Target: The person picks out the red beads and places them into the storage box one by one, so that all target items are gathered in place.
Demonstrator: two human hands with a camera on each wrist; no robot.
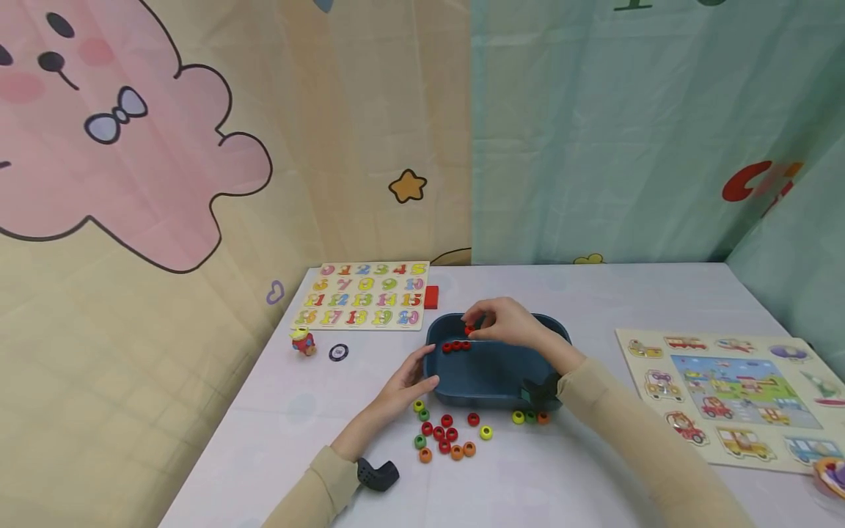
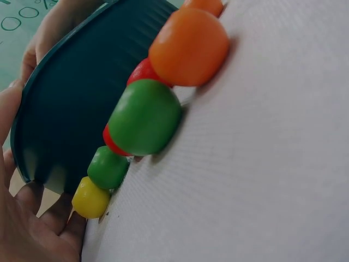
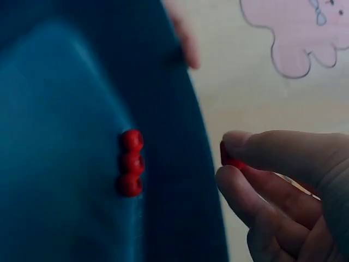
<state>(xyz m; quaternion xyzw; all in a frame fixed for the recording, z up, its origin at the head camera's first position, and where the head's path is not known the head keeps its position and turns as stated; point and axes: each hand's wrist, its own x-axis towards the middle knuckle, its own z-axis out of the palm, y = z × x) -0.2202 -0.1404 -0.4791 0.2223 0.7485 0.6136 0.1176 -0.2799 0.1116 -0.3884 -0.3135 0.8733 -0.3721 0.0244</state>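
My left hand rests against the left end of a dark blue tray, thumb and fingers spread on its outer wall. In the left wrist view, its fingertips touch the tray side. Above the tray's far left part, my right hand pinches a red bead between thumb and finger. Inside the tray, three red beads sit in a touching row near the left end. Several loose beads lie before the tray, among them a red bead, an orange bead and a green bead.
Yellow, green and orange beads line up below the tray's right side. A number board, a red block, a small toy figure and a round token lie left. A vehicle puzzle board is at right.
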